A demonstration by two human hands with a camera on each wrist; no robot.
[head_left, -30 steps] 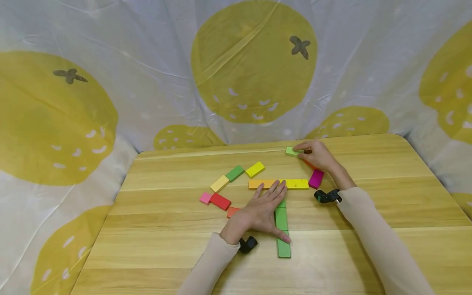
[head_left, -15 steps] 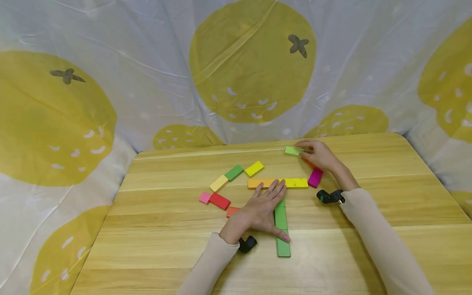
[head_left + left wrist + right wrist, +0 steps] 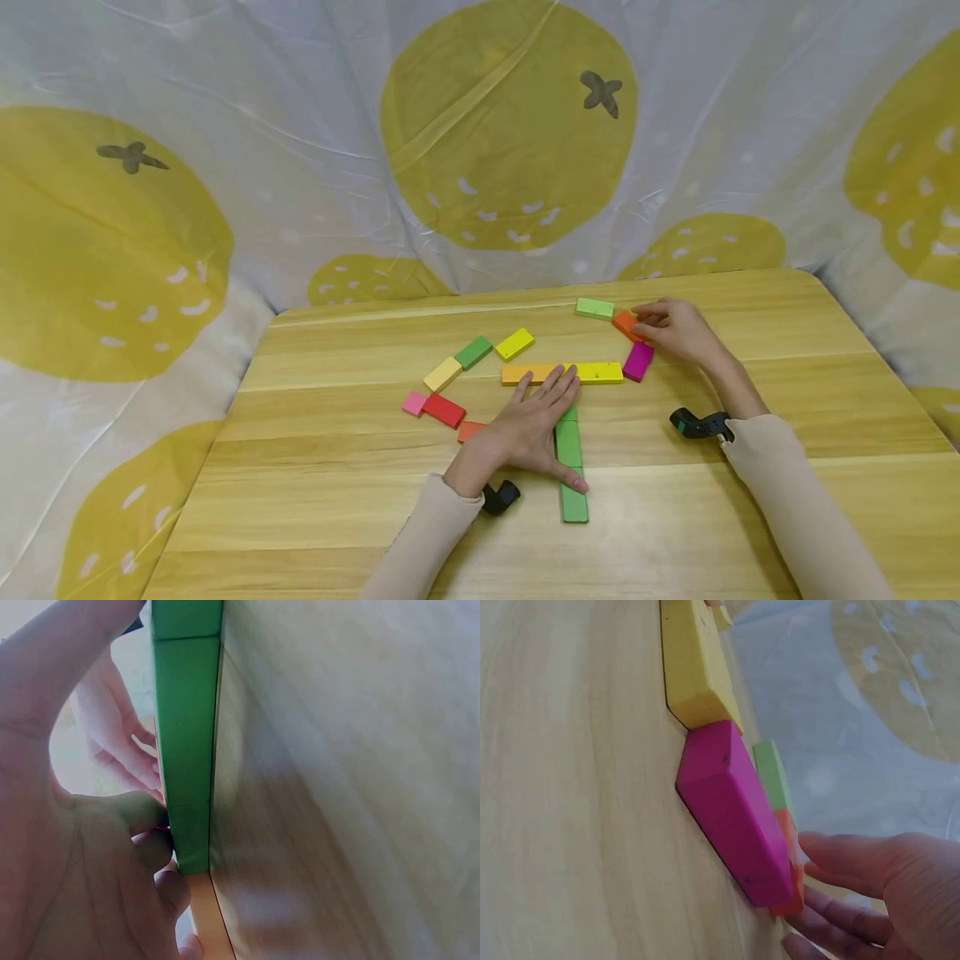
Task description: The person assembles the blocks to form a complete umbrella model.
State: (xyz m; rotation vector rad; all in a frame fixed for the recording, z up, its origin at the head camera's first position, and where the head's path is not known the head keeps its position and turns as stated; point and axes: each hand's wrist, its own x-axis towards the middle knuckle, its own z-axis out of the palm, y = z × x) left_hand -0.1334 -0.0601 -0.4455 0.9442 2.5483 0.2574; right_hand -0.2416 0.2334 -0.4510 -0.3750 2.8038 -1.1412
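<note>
My left hand (image 3: 529, 432) lies with spread fingers across a column of green blocks (image 3: 569, 443) and the row above it, an orange block (image 3: 517, 374) joined to a yellow block (image 3: 602, 372). At the upper right, my right hand (image 3: 678, 330) has its thumb and fingertips at the edge of an orange-red block (image 3: 627, 326). That block sits between a light green block (image 3: 595, 308) and a magenta block (image 3: 638, 362). In the right wrist view the magenta block (image 3: 735, 810) meets the yellow block (image 3: 697, 667), and the fingers are beside the orange-red block (image 3: 788, 896).
Left of the row are a yellow block (image 3: 514, 344), a green block (image 3: 473, 353), a pale yellow block (image 3: 442, 374), a pink block (image 3: 414, 404), a red block (image 3: 444, 410) and an orange-red block (image 3: 469, 431). A patterned curtain (image 3: 300, 167) hangs behind the wooden table (image 3: 300, 517).
My right hand has left the light green block and moved right and slightly down to the orange-red block's edge. My left hand stays on the blocks.
</note>
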